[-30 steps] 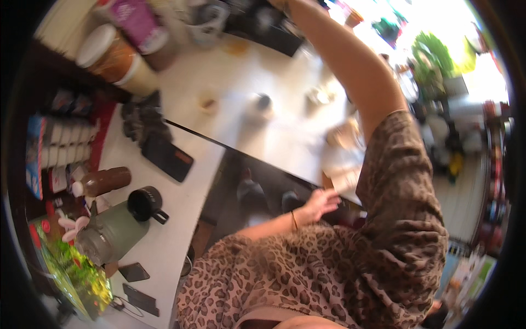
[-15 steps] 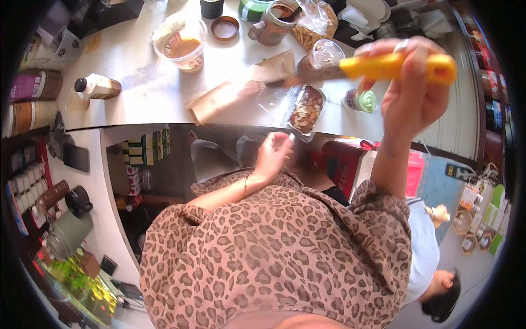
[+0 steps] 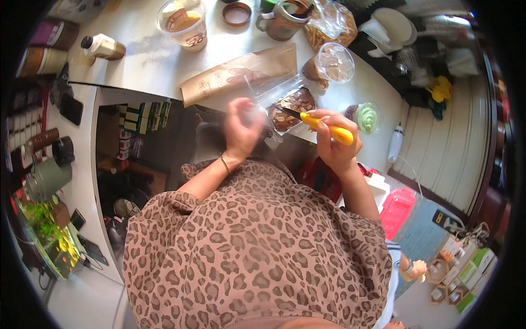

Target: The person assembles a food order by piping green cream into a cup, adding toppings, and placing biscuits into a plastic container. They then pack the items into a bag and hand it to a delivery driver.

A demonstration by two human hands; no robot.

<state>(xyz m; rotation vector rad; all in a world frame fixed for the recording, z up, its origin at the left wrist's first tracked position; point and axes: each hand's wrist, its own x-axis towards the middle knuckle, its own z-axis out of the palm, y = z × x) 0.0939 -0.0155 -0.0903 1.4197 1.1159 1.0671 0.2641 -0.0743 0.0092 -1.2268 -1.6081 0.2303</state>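
My right hand (image 3: 335, 143) grips a knife with a yellow handle (image 3: 330, 128); its dark blade points left over a clear plastic packet of brown pieces (image 3: 290, 104) at the counter's near edge. My left hand (image 3: 241, 130) is blurred, raised just left of that packet with fingers apart, and I cannot tell whether it touches the plastic. A brown paper pouch (image 3: 235, 74) lies flat behind the packet. A clear plastic cup (image 3: 331, 63) stands to the right of the pouch.
On the white counter (image 3: 153, 60) stand a cup of brown drink (image 3: 183, 21), a small bottle (image 3: 101, 47), a metal mug (image 3: 282, 22), a brown lid (image 3: 237, 13) and a green-topped cup (image 3: 366, 117). A side counter at left holds jars and a phone (image 3: 71, 109). A red bin (image 3: 397, 211) sits below right.
My right hand has come down from high over the counter, so the knife now points at the clear packet. My left hand moved up toward the packet. The view tilted further over the counter.
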